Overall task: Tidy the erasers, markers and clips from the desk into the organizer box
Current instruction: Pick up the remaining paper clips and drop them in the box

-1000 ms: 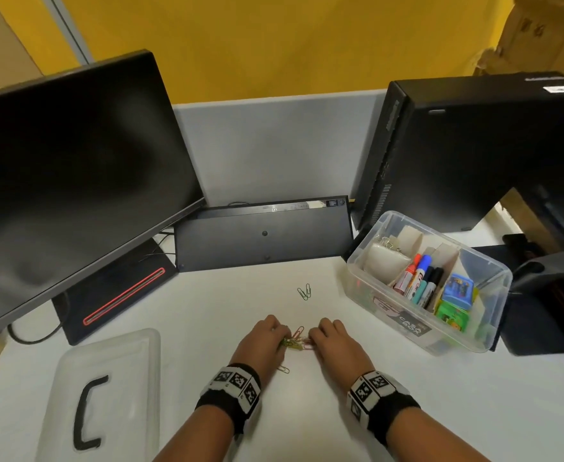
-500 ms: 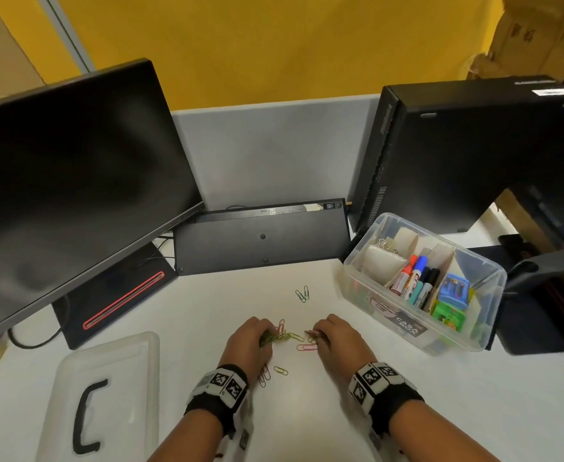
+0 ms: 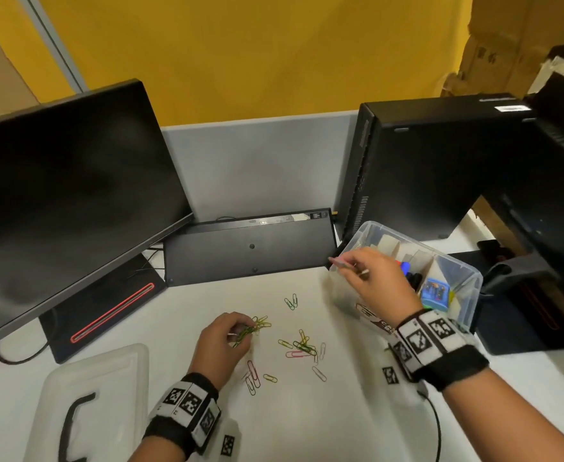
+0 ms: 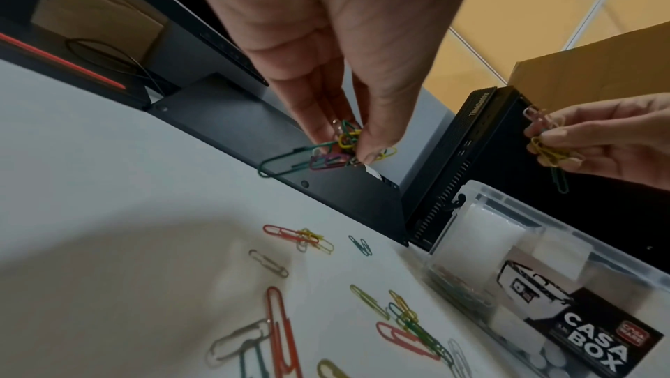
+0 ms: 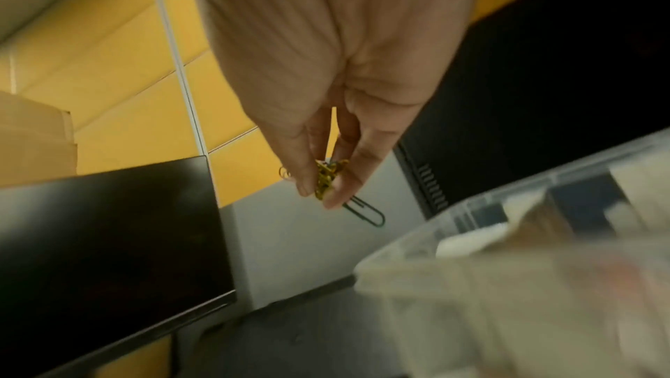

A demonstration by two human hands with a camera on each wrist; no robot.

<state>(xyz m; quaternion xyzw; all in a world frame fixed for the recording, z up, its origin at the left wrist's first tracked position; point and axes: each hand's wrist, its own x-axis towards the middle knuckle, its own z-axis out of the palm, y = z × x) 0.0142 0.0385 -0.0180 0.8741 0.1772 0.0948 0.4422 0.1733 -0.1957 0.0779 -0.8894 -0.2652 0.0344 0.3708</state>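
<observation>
Head view: the right hand (image 3: 379, 281) pinches a small bunch of paper clips (image 5: 328, 176) between thumb and fingertips, held above the left end of the clear organizer box (image 3: 467, 278). One green clip dangles loose below that bunch. The left hand (image 3: 224, 341) pinches a second tangled bunch (image 4: 337, 146), raised just clear of the white desk (image 3: 340, 421).

More loose clips (image 3: 302, 346) lie scattered on the desk between the hands, with one pair (image 3: 291, 301) apart, nearer the keyboard (image 3: 250, 248).

Handling, as judged: the clips are light, stiff wire, slippery and prone to hook together, so a bunch can shed pieces. A firm pinch across the middle of the tangle seems safest.

Clearance: the box rim stands close beneath the right hand, with markers (image 3: 407, 271) and cardboard dividers already filling the neighbouring compartments. A computer tower (image 3: 440, 168) crowds the far side. Open desk lies toward the box lid (image 3: 107, 388) on the left.
</observation>
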